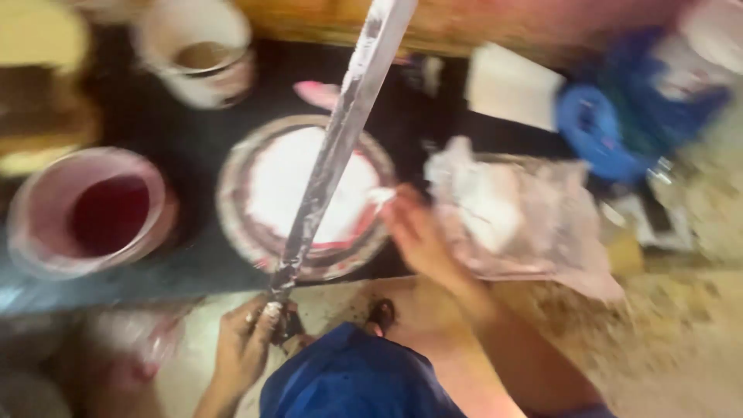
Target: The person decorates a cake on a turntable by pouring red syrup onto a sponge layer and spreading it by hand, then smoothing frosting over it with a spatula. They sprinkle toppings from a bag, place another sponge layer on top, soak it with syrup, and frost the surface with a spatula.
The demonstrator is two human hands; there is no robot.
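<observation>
Gripping the lower end of a long flat blade [340,147], the left hand [246,344] has its fingers closed around the handle near the bottom of the view. From that grip the blade runs up and away, slanting to the right, and it is smeared with white powder or paste. It passes over a round metal plate [241,224] whose middle holds a patch of white stuff with some pink at the rim.

To the right of that grip, the right hand [418,236] reaches forward to the plate's right edge. Its fingertips pinch a small white bit [381,196], so this grip is closed on it. Just right of this hand lies a crumpled clear plastic bag [534,224] holding more white stuff, touching or nearly touching the hand.

Left of the plate stands a round jar [42,224] with a dark red inside. Beyond it, farther from the left hand, sits a white cup [220,77] with a brownish inside. Far right of both hands is a blurred blue thing [596,131]. Everything rests on a dark table [178,139], and blue cloth [348,383] on the person's lap shows between the arms. The view is blurred throughout.
</observation>
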